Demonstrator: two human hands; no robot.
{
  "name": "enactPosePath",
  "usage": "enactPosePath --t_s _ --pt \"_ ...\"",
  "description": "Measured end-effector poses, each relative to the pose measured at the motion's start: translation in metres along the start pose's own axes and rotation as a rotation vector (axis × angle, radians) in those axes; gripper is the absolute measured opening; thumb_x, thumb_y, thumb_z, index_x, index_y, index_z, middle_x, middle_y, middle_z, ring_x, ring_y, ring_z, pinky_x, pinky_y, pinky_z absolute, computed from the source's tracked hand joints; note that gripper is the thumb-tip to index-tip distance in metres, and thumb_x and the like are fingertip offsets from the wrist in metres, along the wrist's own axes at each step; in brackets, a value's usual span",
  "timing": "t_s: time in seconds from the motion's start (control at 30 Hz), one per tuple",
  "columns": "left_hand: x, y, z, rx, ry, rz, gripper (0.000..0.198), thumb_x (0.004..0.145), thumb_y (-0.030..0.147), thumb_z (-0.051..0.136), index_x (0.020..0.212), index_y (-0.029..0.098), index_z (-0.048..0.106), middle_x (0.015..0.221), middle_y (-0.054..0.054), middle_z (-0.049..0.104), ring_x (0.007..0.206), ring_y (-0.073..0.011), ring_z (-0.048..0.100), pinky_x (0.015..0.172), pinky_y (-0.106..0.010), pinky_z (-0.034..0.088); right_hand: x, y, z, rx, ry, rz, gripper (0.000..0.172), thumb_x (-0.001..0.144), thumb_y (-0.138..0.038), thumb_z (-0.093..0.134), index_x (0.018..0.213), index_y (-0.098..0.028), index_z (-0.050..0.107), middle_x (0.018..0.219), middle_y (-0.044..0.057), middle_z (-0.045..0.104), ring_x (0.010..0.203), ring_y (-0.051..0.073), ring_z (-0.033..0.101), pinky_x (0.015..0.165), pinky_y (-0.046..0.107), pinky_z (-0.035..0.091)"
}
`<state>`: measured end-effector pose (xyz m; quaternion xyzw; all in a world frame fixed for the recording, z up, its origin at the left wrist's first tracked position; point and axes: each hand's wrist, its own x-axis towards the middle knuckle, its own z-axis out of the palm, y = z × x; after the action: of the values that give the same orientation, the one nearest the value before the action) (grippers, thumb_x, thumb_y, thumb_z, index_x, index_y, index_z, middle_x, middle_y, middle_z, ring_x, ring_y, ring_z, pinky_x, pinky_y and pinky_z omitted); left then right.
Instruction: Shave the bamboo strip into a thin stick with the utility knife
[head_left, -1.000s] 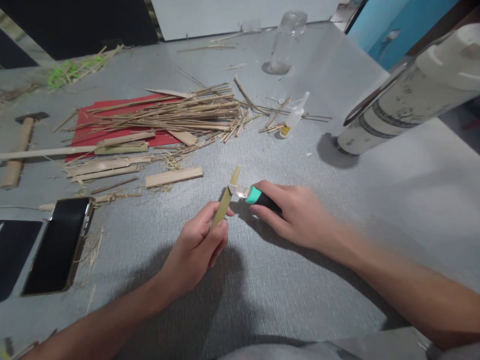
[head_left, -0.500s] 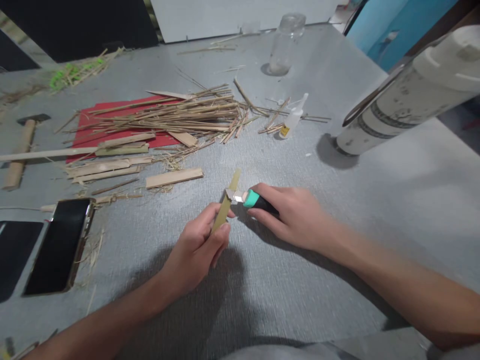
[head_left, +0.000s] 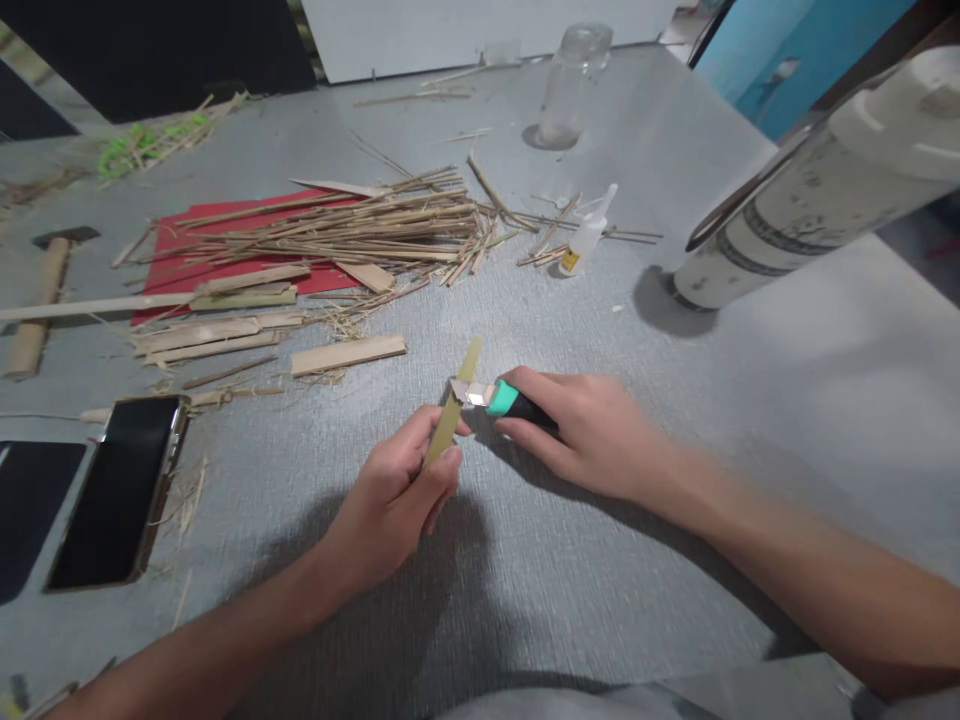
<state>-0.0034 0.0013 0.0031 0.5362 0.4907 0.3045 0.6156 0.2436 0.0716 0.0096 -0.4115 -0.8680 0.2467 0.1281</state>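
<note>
My left hand (head_left: 394, 500) is closed round the lower end of a flat greenish bamboo strip (head_left: 455, 400), which stands tilted up and away over the grey table (head_left: 525, 600). My right hand (head_left: 589, 430) grips a utility knife (head_left: 510, 400) with a green and black handle. Its short blade (head_left: 469, 392) lies against the strip's right edge, just above my left thumb.
A pile of thin bamboo sticks (head_left: 360, 225) lies on a red sheet (head_left: 169, 270), with flat bamboo slats (head_left: 349, 353) in front. A phone (head_left: 116, 490) lies at left, a hammer (head_left: 34, 310) farther left. A small glue bottle (head_left: 585, 235), glass jar (head_left: 570, 85) and large white cylinder (head_left: 817, 180) stand right.
The knife blade has slid a little down the strip toward my left hand since a second ago. In the last half second almost nothing has moved.
</note>
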Motion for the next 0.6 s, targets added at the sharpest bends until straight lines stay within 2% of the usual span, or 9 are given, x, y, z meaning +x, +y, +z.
enactPosePath --t_s 0.6 --pt "0.0002 0.0031 0.0005 0.014 -0.004 -0.007 0.026 0.113 0.046 0.052 0.12 0.021 0.056 0.06 0.01 0.05 0.047 -0.0096 0.045 0.047 -0.02 0.038 0.001 -0.0018 -0.0015 -0.013 -0.037 0.007 0.032 0.112 -0.051 0.049 0.103 -0.023 0.058 0.087 0.005 0.072 0.068 0.019 0.058 0.061 0.031 0.025"
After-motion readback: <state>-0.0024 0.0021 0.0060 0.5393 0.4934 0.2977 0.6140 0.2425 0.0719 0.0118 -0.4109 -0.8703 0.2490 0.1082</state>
